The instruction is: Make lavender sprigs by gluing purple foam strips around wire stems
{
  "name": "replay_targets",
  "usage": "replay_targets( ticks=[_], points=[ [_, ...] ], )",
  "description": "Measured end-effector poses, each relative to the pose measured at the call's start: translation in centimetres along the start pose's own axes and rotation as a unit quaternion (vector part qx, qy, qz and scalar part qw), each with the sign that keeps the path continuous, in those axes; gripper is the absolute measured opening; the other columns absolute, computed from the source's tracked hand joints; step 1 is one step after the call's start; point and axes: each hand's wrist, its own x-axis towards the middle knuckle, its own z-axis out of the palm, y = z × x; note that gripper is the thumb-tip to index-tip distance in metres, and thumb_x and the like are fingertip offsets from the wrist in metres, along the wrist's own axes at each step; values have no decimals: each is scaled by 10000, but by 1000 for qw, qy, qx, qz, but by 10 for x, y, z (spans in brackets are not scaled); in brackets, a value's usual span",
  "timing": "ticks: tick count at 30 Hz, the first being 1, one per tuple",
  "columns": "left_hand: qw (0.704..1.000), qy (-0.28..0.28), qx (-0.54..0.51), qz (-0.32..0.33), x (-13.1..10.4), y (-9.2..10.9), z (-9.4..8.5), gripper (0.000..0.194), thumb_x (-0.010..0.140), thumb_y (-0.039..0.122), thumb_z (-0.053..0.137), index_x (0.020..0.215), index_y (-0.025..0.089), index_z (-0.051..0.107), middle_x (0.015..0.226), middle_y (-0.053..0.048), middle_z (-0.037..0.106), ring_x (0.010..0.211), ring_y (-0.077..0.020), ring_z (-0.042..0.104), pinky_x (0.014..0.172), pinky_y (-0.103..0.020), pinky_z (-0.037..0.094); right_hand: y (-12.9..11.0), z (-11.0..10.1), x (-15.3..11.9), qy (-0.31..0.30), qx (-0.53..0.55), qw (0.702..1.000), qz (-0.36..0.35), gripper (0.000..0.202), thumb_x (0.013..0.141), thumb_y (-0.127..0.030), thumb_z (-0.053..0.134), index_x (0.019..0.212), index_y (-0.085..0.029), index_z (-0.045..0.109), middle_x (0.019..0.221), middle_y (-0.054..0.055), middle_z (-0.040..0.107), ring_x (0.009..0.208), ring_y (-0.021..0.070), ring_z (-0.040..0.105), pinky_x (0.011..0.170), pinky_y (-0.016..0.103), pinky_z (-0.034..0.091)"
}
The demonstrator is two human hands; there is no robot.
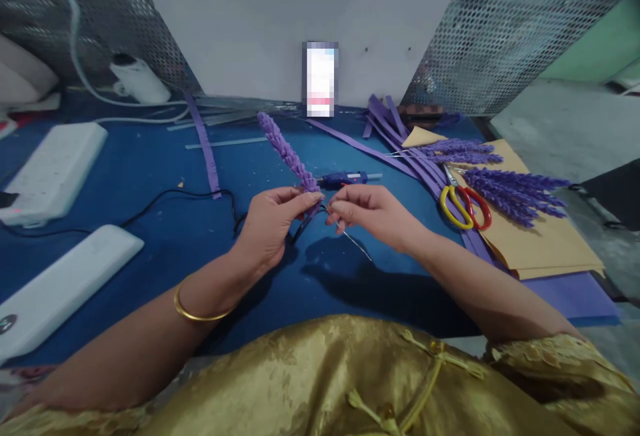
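A purple artificial lavender flower [287, 153] slants up and to the left from my left hand [275, 219], whose thumb and fingers pinch its lower end. My right hand [367, 213] is closed in a pinch on a thin wire stem [356, 243], which runs down to the right from the flower's base. Just behind both hands lies a dark blue glue gun [345, 179] with a clear glue stick in its end. Part of it and its black cord [165, 196] are hidden by my left hand.
On the right, scissors [465, 208] with yellow and red handles and several finished lavender stems [520, 193] lie on brown paper [540, 246]. Purple strips [350, 136] spread behind. At left are a white power strip [60, 169] and a long white device [75, 283]. A blurred-out phone [320, 79] stands at the back.
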Motion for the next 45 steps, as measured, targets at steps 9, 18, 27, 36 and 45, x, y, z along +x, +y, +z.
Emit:
replay_targets(
  ticks=[9,18,27,36,45],
  points=[
    [998,-44,-45,-18,1,2,-3,291,610,377,895,768,151,800,806,-63,737,723,-137,576,619,-238,420,8,6,-6,55,-71,996,-29,204,858,-355,627,773,-173,662,597,-18,641,434,77,485,450,214,380],
    [997,-70,-23,-16,4,2,-5,268,609,334,897,803,171,811,753,-30,717,660,-117,545,619,-245,408,6,4,-5,48,-73,996,-26,216,821,-364,627,739,-168,668,576,-10,628,428,75,448,431,212,340],
    [996,-88,-16,-25,6,3,-8,268,619,345,893,807,174,808,762,-30,723,680,-126,565,644,-247,421,6,4,-3,38,-55,998,-24,223,809,-372,644,725,-166,665,575,-10,631,432,74,451,433,212,339],
    [997,-70,0,-24,15,0,-14,280,631,392,891,779,170,807,806,-54,744,713,-132,600,636,-236,433,7,-18,4,35,-147,988,-25,354,870,-499,586,782,-165,665,683,25,660,548,119,539,545,252,410],
    [997,-24,-47,-49,14,4,-14,347,557,377,932,783,150,800,823,-59,735,694,-112,586,593,-224,417,23,-55,25,182,-504,832,145,513,887,-669,483,670,-211,561,714,69,640,698,211,559,574,298,276]
  ],
)
